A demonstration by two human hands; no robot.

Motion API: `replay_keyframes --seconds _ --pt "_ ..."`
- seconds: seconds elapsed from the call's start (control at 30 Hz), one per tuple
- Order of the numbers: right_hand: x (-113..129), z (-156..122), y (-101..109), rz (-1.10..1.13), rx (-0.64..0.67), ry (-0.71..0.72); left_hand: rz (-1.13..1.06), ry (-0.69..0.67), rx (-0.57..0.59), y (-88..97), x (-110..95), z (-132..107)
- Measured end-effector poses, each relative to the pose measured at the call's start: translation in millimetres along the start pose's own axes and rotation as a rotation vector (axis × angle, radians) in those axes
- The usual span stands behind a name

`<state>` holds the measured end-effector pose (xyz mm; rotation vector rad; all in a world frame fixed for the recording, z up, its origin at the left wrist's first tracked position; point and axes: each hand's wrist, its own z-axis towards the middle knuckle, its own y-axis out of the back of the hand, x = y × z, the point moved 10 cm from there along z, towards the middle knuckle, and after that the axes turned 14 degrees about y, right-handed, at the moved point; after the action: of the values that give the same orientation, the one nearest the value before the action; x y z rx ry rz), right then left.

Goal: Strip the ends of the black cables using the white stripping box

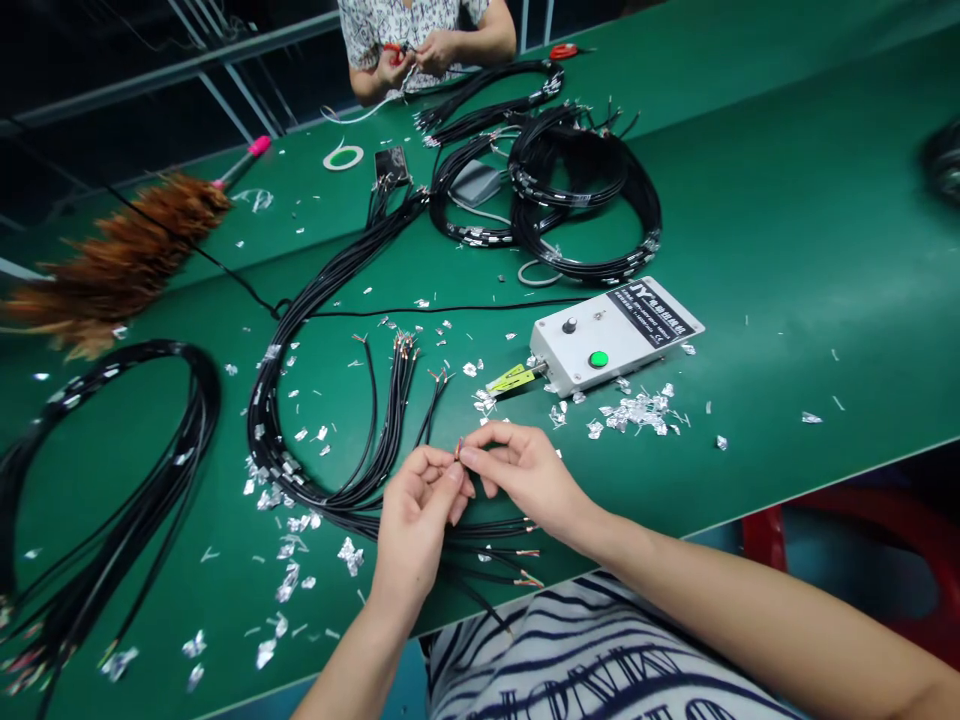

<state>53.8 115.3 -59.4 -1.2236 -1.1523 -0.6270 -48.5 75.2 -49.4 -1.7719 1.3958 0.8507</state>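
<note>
My left hand is closed in a pinch, fingertips meeting those of my right hand. Between them is the stripped copper-coloured end of a cable wire, mostly hidden by the fingers. Around my hands lies a looped bundle of black cables. Several of its ends fan out beyond my left hand with bare conductors showing; others stick out below my wrists with coloured wires. Just past my right hand stands a white control box with a green button and a yellow-green two-pronged tip.
Foil scraps litter the green table. Other coiled black cables lie farther back, and another bundle at left. A feather duster, tape roll and red-handled scissors are there. Across sits a co-worker holding a red-handled tool.
</note>
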Motion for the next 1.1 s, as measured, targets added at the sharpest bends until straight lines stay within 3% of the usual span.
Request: replay_keyframes --seconds 0.27,0.4,0.7,0.87,1.0,1.1 --pt "7 -4 3 -0.025 0.057 0.039 0.116 -0.148 -0.064 -14.8 -21 -5" --pt "11 -6 8 -0.13 0.048 0.07 0.046 -0.219 -0.153 -11.7 -26 -3" --pt "47 -6 16 -0.693 0.15 0.375 0.31 -0.335 -0.299 -7.6 -27 -13" --pt "73 -14 21 -1.055 0.23 0.618 0.215 -0.211 -0.249 -8.4 -21 0" --pt "78 -14 -3 -1.426 0.407 0.78 0.216 -0.177 -0.2 -13.3 -22 7" --pt "75 -11 -20 -1.543 0.521 0.897 0.276 -0.182 -0.156 -18.5 -22 11"
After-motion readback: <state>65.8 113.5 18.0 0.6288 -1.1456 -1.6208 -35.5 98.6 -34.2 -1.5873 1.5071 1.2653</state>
